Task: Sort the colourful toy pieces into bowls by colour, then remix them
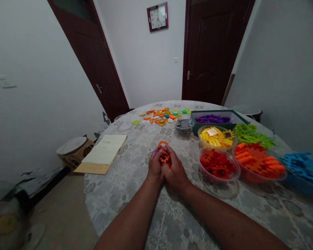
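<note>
Both my hands are together over the middle of the table, closed around a small assembly of orange toy gear pieces [165, 158]. My left hand [154, 168] grips it from the left, with a small purple piece [155, 153] showing at its fingers. From the right, my right hand [176, 172] wraps the same assembly, its thumb near the top. An orange toothed ring sticks up beyond the fingertips. My palms and fingers hide the lower part of the assembly.
To the right stand tubs of red pieces [219, 165], orange pieces [258, 161], yellow pieces [216, 137] and blue pieces [304, 168]. Behind them is a green box [240, 117] with purple pieces. Loose colourful pieces [159, 116] lie at the back. An open notebook [104, 151] rests at the left edge.
</note>
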A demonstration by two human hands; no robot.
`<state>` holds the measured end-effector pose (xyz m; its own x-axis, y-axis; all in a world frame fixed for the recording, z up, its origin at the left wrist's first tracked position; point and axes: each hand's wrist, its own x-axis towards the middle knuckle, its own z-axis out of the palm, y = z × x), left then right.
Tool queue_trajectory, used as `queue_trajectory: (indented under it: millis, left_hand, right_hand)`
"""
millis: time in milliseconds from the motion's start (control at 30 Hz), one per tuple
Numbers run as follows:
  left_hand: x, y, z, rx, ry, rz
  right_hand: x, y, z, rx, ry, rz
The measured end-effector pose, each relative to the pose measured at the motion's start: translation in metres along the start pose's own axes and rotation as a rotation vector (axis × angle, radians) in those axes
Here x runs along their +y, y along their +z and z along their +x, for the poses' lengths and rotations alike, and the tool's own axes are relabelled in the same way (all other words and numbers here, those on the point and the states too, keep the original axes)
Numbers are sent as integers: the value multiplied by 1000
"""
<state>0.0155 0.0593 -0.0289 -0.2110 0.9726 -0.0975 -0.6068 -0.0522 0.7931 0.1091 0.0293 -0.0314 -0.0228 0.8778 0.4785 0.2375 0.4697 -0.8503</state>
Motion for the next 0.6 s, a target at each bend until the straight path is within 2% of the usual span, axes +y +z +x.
queue_trajectory:
  millis: [167, 300, 400, 500, 600]
  left_hand:
    - [4, -3, 2, -35, -81, -47]
    - [3, -5, 4, -22, -107, -115]
    - [8, -6, 7, -19, -109, -161]
    - [19, -10, 12, 9, -98, -207]
    - [31, -16, 19, 58, -85, -240]
  right_hand:
    - [6, -4, 0, -22, 89, 180]
    - [7, -7, 0, -17, 88, 208]
    - [2, -15, 2, 41, 51, 215]
    - [1, -29, 8, 97, 11, 80]
    - [8, -42, 13, 29, 4, -195]
